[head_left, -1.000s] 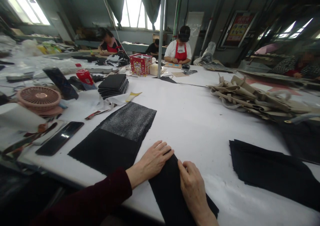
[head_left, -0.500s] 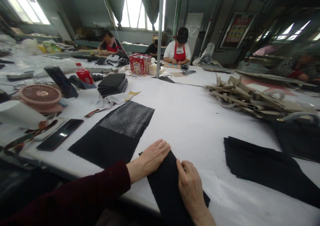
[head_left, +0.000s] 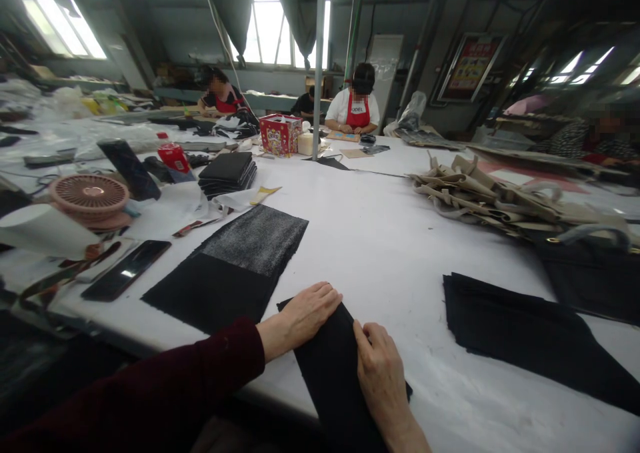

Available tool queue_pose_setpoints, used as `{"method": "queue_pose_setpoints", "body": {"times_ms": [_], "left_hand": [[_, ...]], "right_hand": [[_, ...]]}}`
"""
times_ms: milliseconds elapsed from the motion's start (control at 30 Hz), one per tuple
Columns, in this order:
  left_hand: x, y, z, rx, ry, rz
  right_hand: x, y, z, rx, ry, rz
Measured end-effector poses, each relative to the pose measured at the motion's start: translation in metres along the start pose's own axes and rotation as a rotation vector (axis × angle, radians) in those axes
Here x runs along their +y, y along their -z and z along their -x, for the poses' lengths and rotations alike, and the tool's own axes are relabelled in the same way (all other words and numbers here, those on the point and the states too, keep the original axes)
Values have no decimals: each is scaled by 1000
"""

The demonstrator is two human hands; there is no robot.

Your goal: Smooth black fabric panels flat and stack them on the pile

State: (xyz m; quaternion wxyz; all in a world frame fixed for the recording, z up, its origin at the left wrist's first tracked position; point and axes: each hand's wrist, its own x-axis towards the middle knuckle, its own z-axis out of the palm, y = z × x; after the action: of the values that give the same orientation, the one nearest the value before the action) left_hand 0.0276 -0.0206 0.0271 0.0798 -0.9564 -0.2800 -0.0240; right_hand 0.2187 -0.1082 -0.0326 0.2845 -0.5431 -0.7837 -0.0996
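A folded piece of black fabric lies in front of me at the near edge of the white table. My left hand rests flat across its far end, fingers stretched out and pointing right. Along the fabric's right-hand fold, my right hand is closed, its fingers curled at the fold; the undersides of these fingers are hidden. Left of my hands lies another flat black fabric piece, whose far part carries a speckled grey patch. A pile of black fabric pieces is to the right.
On the left are a phone, a pink fan, a red bottle and a stack of folded black pieces. Beige straps and pieces are heaped at right. A pole rises mid-table; co-workers sit beyond.
My view has shifted slightly. Both hands stay nearly where they were on the black fabric; the fabric corner showing right of my right hand now sticks out less.
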Motion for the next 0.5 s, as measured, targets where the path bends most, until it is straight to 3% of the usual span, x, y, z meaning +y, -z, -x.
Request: {"method": "queue_pose_setpoints", "body": {"times_ms": [500], "left_hand": [[11, -2, 2, -6, -7, 19]], "right_hand": [[4, 14, 14, -23, 2, 13]]}}
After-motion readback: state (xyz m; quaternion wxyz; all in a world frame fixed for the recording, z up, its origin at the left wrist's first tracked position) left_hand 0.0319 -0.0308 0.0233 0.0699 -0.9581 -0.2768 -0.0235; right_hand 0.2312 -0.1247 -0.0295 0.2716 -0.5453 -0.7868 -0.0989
